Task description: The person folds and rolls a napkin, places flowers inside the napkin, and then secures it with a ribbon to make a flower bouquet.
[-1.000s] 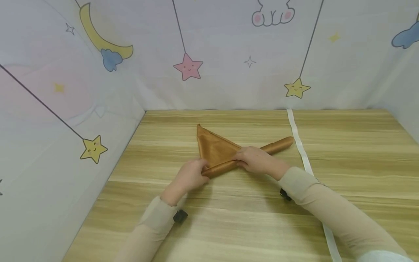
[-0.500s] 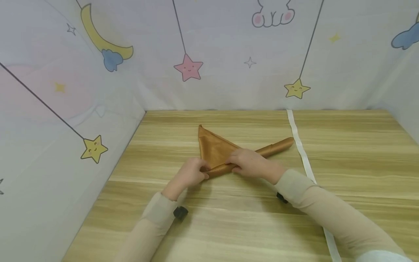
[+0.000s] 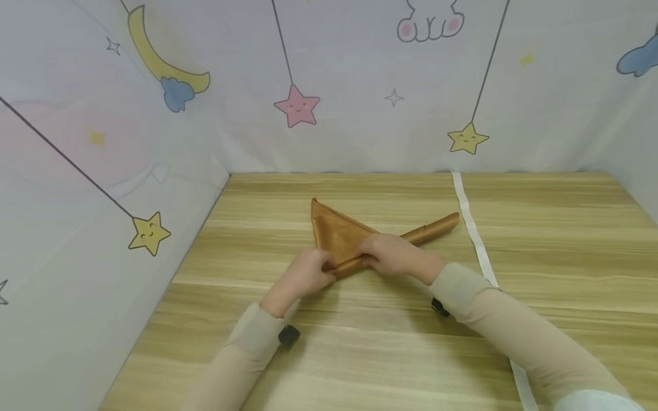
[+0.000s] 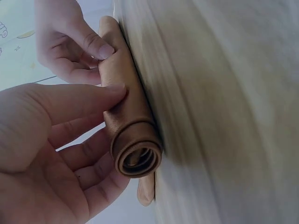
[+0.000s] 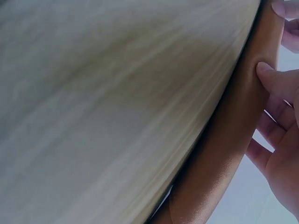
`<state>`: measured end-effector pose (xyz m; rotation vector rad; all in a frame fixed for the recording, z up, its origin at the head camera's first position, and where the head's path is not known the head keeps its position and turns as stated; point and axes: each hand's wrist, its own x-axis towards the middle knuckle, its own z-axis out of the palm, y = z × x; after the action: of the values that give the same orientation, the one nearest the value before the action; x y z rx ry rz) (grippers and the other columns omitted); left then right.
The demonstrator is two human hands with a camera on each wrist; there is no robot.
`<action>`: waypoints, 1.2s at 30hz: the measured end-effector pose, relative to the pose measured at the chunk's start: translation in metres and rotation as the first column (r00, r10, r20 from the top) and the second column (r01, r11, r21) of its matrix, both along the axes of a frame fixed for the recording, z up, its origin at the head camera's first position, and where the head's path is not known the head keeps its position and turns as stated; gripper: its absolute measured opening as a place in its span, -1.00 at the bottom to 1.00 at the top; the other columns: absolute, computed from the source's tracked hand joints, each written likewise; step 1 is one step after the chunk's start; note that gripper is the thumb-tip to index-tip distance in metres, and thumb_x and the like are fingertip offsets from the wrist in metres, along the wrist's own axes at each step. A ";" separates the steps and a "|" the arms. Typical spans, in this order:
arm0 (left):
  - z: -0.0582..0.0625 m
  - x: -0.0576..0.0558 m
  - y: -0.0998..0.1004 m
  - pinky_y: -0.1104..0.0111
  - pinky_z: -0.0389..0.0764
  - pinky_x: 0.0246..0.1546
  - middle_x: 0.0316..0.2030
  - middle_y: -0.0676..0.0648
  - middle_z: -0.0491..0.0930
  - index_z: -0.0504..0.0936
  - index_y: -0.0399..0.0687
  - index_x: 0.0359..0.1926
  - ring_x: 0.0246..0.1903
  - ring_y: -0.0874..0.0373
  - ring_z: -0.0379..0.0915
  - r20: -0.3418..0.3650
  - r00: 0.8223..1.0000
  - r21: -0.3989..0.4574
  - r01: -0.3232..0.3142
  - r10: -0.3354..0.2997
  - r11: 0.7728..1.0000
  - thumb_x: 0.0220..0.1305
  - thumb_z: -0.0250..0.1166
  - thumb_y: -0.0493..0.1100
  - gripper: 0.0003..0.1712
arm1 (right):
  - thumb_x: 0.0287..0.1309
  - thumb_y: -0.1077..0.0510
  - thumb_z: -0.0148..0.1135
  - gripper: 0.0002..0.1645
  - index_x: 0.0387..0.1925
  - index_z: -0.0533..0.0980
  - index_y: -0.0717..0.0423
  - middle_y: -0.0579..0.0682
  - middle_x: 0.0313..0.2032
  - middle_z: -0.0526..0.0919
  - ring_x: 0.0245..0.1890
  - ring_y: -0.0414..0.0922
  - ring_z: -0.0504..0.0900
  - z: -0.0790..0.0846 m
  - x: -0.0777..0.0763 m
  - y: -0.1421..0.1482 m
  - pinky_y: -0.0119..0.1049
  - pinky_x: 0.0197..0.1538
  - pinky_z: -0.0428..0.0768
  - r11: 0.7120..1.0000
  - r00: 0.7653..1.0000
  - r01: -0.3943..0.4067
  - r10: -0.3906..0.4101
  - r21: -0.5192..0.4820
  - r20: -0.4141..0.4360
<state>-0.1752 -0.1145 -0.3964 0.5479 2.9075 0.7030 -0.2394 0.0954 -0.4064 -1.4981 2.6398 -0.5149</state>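
Note:
A shiny brown cloth [image 3: 339, 234] lies on the table, partly rolled. Its flat part forms a triangle pointing away from me, and its near edge is a tube that runs up to the right. My left hand [image 3: 302, 278] pinches the tube at its left end, thumb on the near side. Farther right along the same tube, my right hand [image 3: 396, 255] grips it with thumb and fingers. In the left wrist view the rolled end [image 4: 139, 156] shows spiral layers. The right wrist view shows the smooth tube [image 5: 233, 126] under the right thumb [image 5: 268, 74].
The wood-grain table [image 3: 390, 348] carries a white strip [image 3: 475, 242] running front to back, just right of the tube's far tip. Pale cloth walls with printed stars [image 3: 297, 107] and a moon [image 3: 154, 51] stand behind and at the sides.
My left hand has shifted slightly right with the cloth's left end. The right hand has slid a little left along the tube. The triangle's far tip has come slightly nearer.

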 end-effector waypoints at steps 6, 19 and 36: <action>-0.003 -0.007 -0.004 0.34 0.47 -0.30 -0.40 0.02 0.60 0.64 -0.10 -0.34 -0.39 0.22 0.44 0.090 0.995 0.041 -0.050 0.046 0.998 -0.01 0.31 -0.24 -0.86 | 0.00 0.20 0.24 -0.74 -0.18 0.55 0.07 -0.08 -0.27 0.58 -0.23 -0.17 0.51 0.001 0.004 -0.004 -0.27 -0.14 0.49 1.000 0.999 -0.025 0.025 -0.015 -0.041; -0.002 -0.002 0.000 0.38 0.40 -0.44 -0.46 0.04 0.51 0.57 -0.09 -0.38 -0.48 0.20 0.33 0.020 1.000 0.005 -0.014 0.014 1.000 -0.11 0.36 -0.22 -0.81 | 0.07 0.25 0.17 -0.83 -0.25 0.57 0.07 -0.07 -0.31 0.61 -0.26 -0.17 0.55 0.003 0.008 -0.013 -0.28 -0.17 0.50 0.998 0.999 -0.047 0.046 -0.041 -0.027; -0.004 -0.004 -0.003 0.29 0.47 -0.26 -0.35 -0.01 0.60 0.61 -0.11 -0.29 -0.35 0.17 0.46 0.059 0.997 0.051 -0.048 0.045 0.998 0.03 0.29 -0.23 -0.84 | -0.03 0.21 0.27 -0.84 -0.32 0.53 0.06 -0.10 -0.36 0.56 -0.31 -0.20 0.48 0.002 0.009 -0.020 -0.29 -0.21 0.47 0.997 0.997 -0.065 0.064 -0.032 -0.040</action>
<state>-0.1793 -0.1178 -0.3999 0.4583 2.8637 0.7896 -0.2306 0.0753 -0.4044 -1.6128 2.6138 -0.5335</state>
